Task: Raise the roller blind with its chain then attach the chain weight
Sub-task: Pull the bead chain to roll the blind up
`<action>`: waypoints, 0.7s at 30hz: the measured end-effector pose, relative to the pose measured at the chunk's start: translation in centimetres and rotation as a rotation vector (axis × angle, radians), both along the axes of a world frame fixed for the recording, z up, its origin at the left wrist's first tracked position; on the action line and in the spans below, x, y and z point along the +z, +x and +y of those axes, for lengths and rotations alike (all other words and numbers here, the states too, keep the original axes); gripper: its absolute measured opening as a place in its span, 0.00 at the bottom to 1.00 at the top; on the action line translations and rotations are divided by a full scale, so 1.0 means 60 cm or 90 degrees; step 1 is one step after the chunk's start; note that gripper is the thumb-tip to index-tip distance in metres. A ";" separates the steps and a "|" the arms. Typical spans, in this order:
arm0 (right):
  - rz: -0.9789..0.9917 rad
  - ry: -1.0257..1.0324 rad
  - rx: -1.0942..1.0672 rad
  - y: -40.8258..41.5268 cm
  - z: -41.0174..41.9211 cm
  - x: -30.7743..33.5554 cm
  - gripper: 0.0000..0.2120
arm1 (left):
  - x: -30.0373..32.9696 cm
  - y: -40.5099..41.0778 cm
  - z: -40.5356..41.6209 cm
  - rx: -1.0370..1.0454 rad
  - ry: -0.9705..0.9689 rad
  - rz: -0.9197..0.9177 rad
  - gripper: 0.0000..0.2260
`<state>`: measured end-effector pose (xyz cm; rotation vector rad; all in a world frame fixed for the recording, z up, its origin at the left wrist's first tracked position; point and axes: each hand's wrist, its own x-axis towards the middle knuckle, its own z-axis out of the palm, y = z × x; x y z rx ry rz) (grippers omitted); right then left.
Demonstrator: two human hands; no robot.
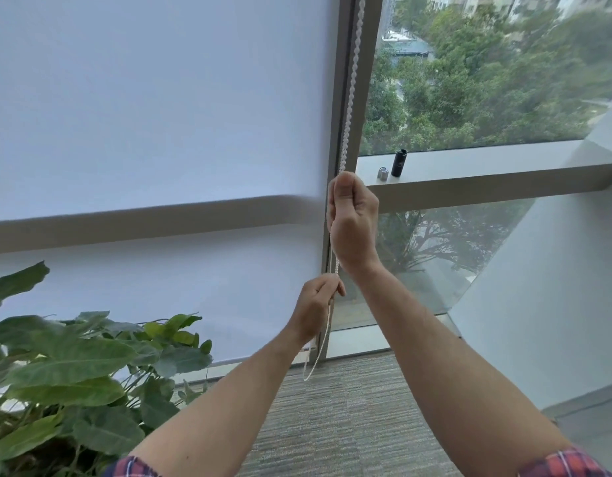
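The white roller blind covers the left window down to near the floor. Its white bead chain hangs along the grey window post. My right hand is closed around the chain at sill height. Lower down, my left hand pinches the same chain, and the chain's loop dangles below it to about floor level. A black cylindrical piece and a small silver piece stand on the window sill just right of my right hand; either may be the chain weight.
A large leafy potted plant fills the lower left. The right window is uncovered, with trees outside. A slanted white wall closes the right side. Grey striped carpet lies below my arms.
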<state>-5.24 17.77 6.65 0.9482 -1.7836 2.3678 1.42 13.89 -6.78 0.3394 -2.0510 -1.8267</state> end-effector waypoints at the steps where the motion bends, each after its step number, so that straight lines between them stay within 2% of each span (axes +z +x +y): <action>1: 0.005 0.003 -0.010 0.001 0.001 0.000 0.20 | 0.006 -0.003 -0.006 -0.001 -0.002 0.000 0.16; 6: 0.030 0.032 -0.055 0.005 0.007 -0.015 0.19 | 0.077 -0.032 -0.046 0.033 0.070 0.072 0.15; 10: 0.023 0.074 -0.067 0.009 0.020 -0.067 0.19 | 0.178 -0.050 -0.059 0.049 0.113 0.201 0.16; 15: -0.026 0.153 -0.052 0.030 0.029 -0.150 0.19 | 0.274 -0.067 -0.039 -0.033 0.084 0.282 0.22; 18: -0.065 0.198 -0.035 0.042 0.041 -0.200 0.20 | 0.299 -0.073 -0.016 -0.068 0.079 0.330 0.20; 21: -0.088 0.212 -0.030 0.040 0.055 -0.223 0.21 | 0.289 -0.075 0.002 -0.024 0.085 0.323 0.19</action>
